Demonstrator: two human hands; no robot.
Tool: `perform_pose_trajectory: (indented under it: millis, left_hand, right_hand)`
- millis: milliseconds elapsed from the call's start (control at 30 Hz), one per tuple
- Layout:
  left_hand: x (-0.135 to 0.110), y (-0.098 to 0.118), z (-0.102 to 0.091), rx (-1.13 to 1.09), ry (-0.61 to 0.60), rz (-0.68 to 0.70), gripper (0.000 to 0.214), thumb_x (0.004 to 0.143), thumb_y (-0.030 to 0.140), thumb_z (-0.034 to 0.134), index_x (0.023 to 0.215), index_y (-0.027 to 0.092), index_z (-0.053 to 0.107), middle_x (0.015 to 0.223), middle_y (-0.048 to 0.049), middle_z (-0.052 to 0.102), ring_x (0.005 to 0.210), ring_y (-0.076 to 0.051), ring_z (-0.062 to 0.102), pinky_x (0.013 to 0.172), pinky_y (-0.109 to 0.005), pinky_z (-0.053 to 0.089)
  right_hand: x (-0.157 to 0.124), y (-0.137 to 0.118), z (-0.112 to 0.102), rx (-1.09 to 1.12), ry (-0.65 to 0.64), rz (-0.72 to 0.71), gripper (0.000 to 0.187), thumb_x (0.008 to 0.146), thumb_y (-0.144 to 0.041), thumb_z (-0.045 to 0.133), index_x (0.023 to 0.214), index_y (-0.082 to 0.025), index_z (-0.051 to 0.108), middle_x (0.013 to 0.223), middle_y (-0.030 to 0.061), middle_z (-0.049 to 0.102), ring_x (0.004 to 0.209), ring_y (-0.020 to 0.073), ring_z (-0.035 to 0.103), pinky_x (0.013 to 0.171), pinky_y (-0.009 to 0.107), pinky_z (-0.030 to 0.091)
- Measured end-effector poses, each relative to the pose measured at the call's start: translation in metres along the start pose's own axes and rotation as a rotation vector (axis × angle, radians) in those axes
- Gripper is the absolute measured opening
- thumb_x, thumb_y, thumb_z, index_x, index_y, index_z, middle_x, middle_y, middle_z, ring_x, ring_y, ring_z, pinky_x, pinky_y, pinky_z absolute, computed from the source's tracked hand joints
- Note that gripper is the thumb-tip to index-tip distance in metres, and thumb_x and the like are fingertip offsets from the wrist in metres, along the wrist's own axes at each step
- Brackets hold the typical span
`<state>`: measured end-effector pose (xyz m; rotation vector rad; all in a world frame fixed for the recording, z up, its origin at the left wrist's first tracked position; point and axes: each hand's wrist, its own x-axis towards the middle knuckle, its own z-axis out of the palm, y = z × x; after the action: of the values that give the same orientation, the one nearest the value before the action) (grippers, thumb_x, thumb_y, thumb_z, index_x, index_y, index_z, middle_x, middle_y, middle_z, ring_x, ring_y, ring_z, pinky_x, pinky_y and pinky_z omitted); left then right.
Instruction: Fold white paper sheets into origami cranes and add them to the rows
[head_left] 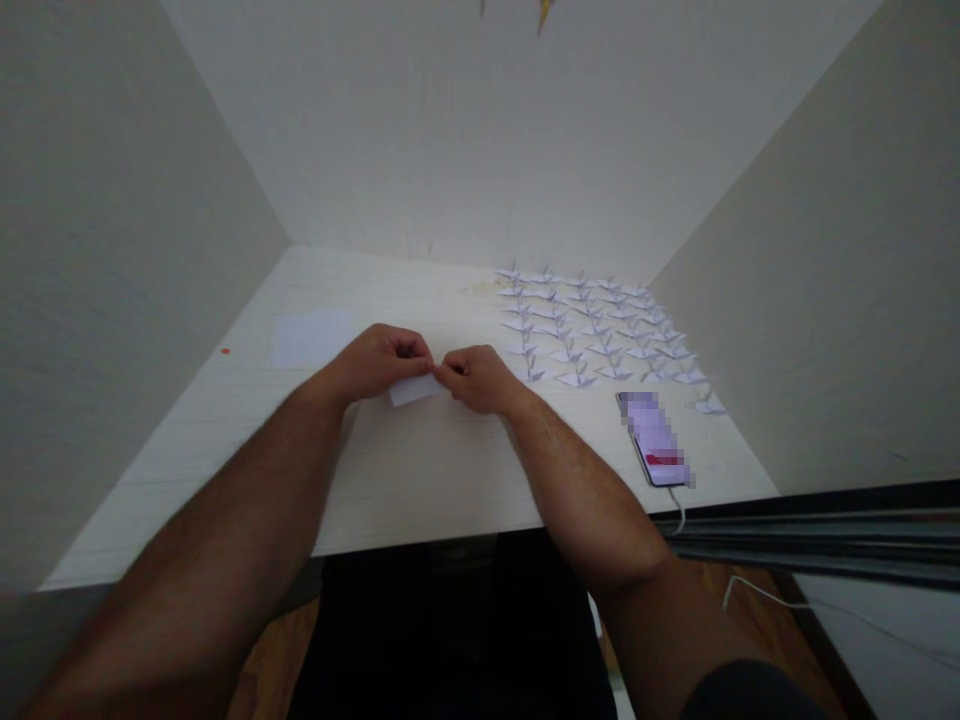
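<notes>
A small piece of white paper point(414, 390) is held between my two hands above the middle of the white table. My left hand point(386, 358) pinches its upper edge, fingers closed. My right hand point(478, 378) pinches the paper's right corner between thumb and forefinger. The fingertips of both hands nearly meet there. Part of the paper is hidden behind the fingers, so its exact folds cannot be made out. Left of my left hand, flat white paper point(309, 337) lies on the table. Several rows of folded white paper cranes point(596, 327) stand to the right of my right hand.
A phone point(654, 438) with a lit, blurred-out screen lies near the right front, a white cable point(681, 510) running from it over the table's edge. One crane point(707, 406) sits apart behind it. A small red scrap point(226, 351) is at the left. Walls enclose three sides.
</notes>
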<state>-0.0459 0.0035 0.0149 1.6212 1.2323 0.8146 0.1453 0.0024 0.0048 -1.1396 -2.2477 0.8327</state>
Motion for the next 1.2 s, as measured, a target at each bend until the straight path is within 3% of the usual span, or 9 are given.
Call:
perform_pose_trajectory:
  millis: [133, 300, 467, 633, 933, 1067, 1200]
  left_hand:
    - [-0.001, -0.001, -0.005, -0.025, 0.067, 0.003, 0.014, 0.063, 0.029, 0.074, 0.06, 0.017, 0.068, 0.055, -0.0021, 0.06, 0.049, -0.01, 0.048, 0.046, -0.021, 0.034]
    - [0.0, -0.006, -0.006, -0.077, 0.062, 0.019, 0.018, 0.063, 0.031, 0.076, 0.063, 0.016, 0.067, 0.055, -0.0015, 0.059, 0.048, -0.01, 0.048, 0.046, -0.021, 0.034]
    - [0.003, -0.011, -0.006, -0.117, 0.038, 0.035, 0.019, 0.064, 0.032, 0.075, 0.064, 0.015, 0.065, 0.057, -0.0002, 0.059, 0.048, -0.009, 0.048, 0.046, -0.021, 0.035]
    - [0.002, -0.007, -0.004, -0.13, -0.027, 0.021, 0.022, 0.068, 0.035, 0.072, 0.068, 0.014, 0.067, 0.057, 0.0004, 0.06, 0.049, -0.008, 0.049, 0.046, -0.02, 0.035]
    - [0.001, -0.009, -0.007, -0.256, 0.039, -0.027, 0.023, 0.063, 0.031, 0.075, 0.059, 0.015, 0.059, 0.049, 0.0028, 0.053, 0.04, -0.007, 0.043, 0.04, -0.02, 0.029]
    - [-0.001, -0.007, -0.009, -0.362, 0.089, -0.035, 0.024, 0.063, 0.031, 0.074, 0.059, 0.016, 0.055, 0.048, 0.0031, 0.051, 0.038, -0.007, 0.041, 0.039, -0.02, 0.028]
    - [-0.003, -0.004, -0.01, -0.432, 0.062, -0.052, 0.023, 0.062, 0.031, 0.074, 0.062, 0.016, 0.056, 0.048, 0.0033, 0.051, 0.037, -0.007, 0.041, 0.037, -0.021, 0.028]
  right_hand:
    - [0.001, 0.002, -0.002, 0.065, 0.011, 0.098, 0.046, 0.088, -0.047, 0.055, 0.055, -0.016, 0.062, 0.048, -0.0007, 0.054, 0.049, 0.0081, 0.047, 0.052, 0.022, 0.032]
    - [0.0, 0.003, -0.004, 0.128, 0.026, 0.124, 0.055, 0.085, -0.057, 0.054, 0.049, -0.016, 0.056, 0.044, -0.0018, 0.049, 0.044, 0.0072, 0.044, 0.049, 0.022, 0.031]
    - [0.0, 0.003, -0.004, 0.196, -0.001, 0.066, 0.045, 0.089, -0.045, 0.053, 0.058, -0.014, 0.061, 0.058, 0.0013, 0.062, 0.05, 0.0069, 0.051, 0.051, 0.02, 0.034]
    - [-0.001, 0.003, -0.004, 0.201, -0.02, 0.051, 0.041, 0.089, -0.042, 0.053, 0.063, -0.013, 0.066, 0.051, -0.0019, 0.055, 0.048, 0.0059, 0.045, 0.05, 0.02, 0.031]
    - [-0.004, 0.0, -0.007, 0.395, 0.0, 0.15, 0.045, 0.083, -0.051, 0.06, 0.059, -0.013, 0.064, 0.041, -0.0051, 0.045, 0.039, 0.0044, 0.036, 0.041, 0.02, 0.025]
    - [-0.003, 0.001, -0.006, 0.581, -0.054, 0.132, 0.045, 0.085, -0.053, 0.056, 0.066, -0.013, 0.065, 0.042, -0.005, 0.048, 0.038, 0.0042, 0.036, 0.04, 0.019, 0.026]
    - [-0.003, 0.003, -0.006, 0.69, -0.107, 0.1, 0.046, 0.086, -0.054, 0.056, 0.067, -0.013, 0.066, 0.043, -0.0046, 0.05, 0.037, 0.004, 0.037, 0.039, 0.018, 0.026]
